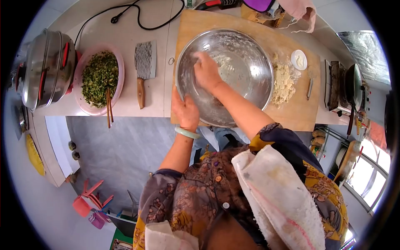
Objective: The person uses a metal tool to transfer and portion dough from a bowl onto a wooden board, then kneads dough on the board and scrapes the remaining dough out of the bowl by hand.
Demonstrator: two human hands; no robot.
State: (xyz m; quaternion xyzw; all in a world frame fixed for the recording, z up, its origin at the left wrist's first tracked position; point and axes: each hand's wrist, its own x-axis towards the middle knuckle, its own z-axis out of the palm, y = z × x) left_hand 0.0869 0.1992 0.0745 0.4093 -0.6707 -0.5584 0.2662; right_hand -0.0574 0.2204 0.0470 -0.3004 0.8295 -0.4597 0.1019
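Observation:
A large metal mixing bowl (250, 104) stands on the wooden board, its inner wall streaked with flour. My left hand (186, 111), with a pale green bangle at the wrist, holds the bowl's near left side from outside; its fingers are partly hidden along the wall. Inside the bowl, my right hand (207, 73) is at the left inner wall, fingers bent and blurred at the tips. I cannot make out anything in them. Some white flour (225, 63) lies in the bowl beside this hand. Right of the bowl, a crumbly pile of dough (283, 85) rests on the board.
On the wooden board (306, 114) are a small white cup (298, 60) and a whisk (310, 87). To the left lie a cleaver (145, 66) and a pink basin (121, 79) of chopped greens with chopsticks (109, 108). A steamer pot (43, 68) and gas stove (336, 85) flank the counter.

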